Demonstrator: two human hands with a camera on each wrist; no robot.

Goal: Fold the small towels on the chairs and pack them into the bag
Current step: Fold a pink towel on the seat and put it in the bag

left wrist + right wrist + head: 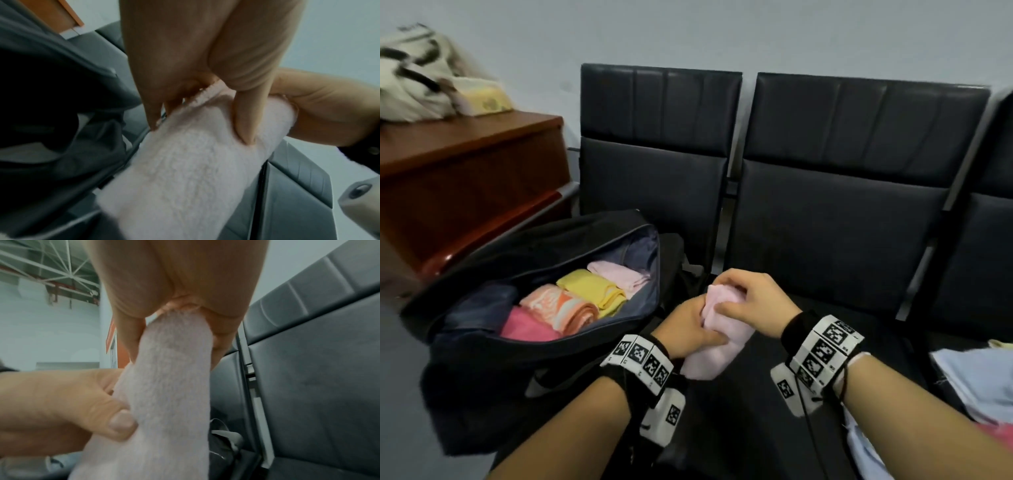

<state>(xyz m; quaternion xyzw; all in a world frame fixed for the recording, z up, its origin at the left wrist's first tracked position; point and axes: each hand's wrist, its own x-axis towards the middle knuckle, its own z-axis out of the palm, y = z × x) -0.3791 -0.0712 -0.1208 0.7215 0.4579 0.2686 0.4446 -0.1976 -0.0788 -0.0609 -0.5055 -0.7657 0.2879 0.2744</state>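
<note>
A pale pink towel (717,346), folded into a thick roll, is held just above the black chair seat (825,260). My left hand (693,330) grips its middle from the left, thumb pressed on the cloth (121,423). My right hand (748,294) pinches the roll's far end from above; in the right wrist view the towel (172,386) runs out from between its fingers. The left wrist view shows the towel (191,178) under my left fingers (244,123). The open black bag (544,284) on the left chair holds several folded towels (571,301).
More unfolded towels, light blue and pink (976,380), lie on the chair at the right edge. A wooden cabinet (465,174) with a white bag (414,78) and a tissue box (486,96) stands to the left. Chair backs (842,120) rise behind.
</note>
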